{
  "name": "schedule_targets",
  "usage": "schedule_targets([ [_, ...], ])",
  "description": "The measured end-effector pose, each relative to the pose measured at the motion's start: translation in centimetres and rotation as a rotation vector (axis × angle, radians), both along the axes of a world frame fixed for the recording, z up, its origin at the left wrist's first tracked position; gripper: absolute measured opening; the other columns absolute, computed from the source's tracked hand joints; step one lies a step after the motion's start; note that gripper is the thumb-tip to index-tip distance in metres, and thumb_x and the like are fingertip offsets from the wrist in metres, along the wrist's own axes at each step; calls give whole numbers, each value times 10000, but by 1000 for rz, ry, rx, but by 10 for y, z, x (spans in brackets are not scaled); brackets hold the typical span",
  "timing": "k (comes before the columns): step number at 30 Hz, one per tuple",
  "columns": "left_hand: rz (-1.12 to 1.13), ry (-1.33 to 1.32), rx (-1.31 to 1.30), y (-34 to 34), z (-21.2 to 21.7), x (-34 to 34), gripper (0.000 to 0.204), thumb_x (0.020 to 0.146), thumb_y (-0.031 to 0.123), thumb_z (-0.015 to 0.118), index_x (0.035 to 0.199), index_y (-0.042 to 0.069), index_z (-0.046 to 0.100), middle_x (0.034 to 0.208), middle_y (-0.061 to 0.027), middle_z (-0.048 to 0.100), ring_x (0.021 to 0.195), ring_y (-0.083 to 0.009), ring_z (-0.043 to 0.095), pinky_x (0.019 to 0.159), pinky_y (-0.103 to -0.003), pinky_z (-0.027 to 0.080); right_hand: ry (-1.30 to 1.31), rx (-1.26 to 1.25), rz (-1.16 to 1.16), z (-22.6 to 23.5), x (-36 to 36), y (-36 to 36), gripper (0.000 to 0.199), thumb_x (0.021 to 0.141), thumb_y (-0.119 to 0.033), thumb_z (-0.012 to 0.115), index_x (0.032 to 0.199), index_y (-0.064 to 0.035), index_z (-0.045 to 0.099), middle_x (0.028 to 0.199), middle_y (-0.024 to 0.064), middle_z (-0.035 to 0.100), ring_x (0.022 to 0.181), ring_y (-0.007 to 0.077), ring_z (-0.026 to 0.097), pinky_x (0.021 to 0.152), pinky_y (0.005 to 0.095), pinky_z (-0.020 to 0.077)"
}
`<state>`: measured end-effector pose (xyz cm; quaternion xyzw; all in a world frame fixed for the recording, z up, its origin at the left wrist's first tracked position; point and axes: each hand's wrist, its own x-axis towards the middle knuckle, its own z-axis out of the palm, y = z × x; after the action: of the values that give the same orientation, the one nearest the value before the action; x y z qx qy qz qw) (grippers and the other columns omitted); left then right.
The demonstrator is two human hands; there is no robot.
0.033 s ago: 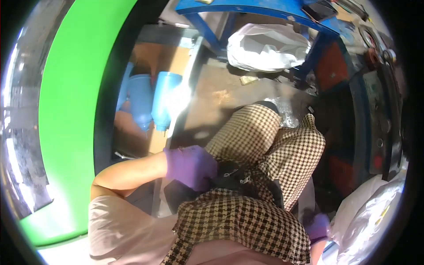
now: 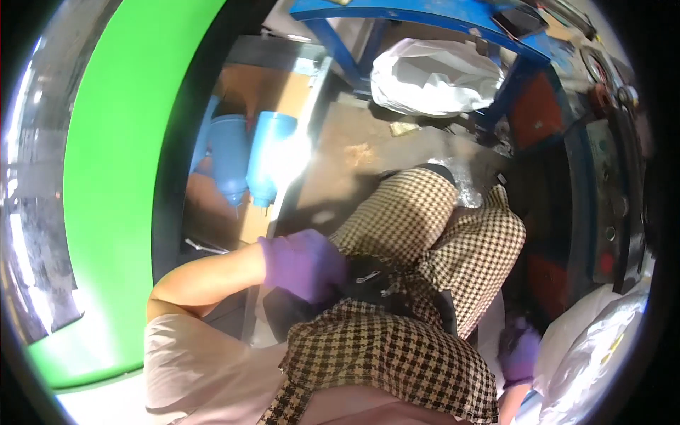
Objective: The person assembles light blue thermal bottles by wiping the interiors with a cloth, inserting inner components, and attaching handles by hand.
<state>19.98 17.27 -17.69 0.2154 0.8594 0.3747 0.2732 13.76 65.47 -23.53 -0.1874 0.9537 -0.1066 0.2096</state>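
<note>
My left hand, in a purple glove, rests on my lap against a black zippered bag. Its fingers curl in toward the bag, and their tips are hidden, so what they hold does not show. A checked apron and checked trousers surround the bag. Down at the right side, my right hand, also gloved in purple, hangs beside my thigh near a white plastic bag. Dark shadow covers its fingers, and I cannot make out whether it holds anything.
Blue bottle-shaped containers sit in an open box at the left, beside a large green panel. Ahead, a white sack stands beneath a blue bench with a phone on it. Dark cabinets line the right.
My right hand has shifted slightly up and to the right, showing more of its glove. The left hand stays at the black bag. The whole view has moved a little.
</note>
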Motion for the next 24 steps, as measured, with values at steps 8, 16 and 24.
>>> schedule_targets([
  [8,153,-376,393,-105,-14,62,490,982,472,572,1095,2,651,865,-159,681,888,-290,683,799,-422,536,238,-600,238,34,-29,-123,338,838,-123,633,1167,-49,659,1030,171,684,1028,358,624,1005,481,455],
  [16,2414,-696,785,-295,-278,191,421,775,613,748,810,230,577,670,56,548,507,-79,500,401,-193,361,352,-511,240,23,-16,-150,353,800,-97,660,1152,-69,680,904,95,666,930,299,612,1036,486,448],
  [24,2039,-573,1236,-319,-399,184,390,899,520,593,996,148,659,876,-6,668,752,-178,647,652,-300,570,397,-364,80,45,0,-134,459,721,-97,691,1179,-78,671,911,99,628,941,327,610,1013,505,461],
])
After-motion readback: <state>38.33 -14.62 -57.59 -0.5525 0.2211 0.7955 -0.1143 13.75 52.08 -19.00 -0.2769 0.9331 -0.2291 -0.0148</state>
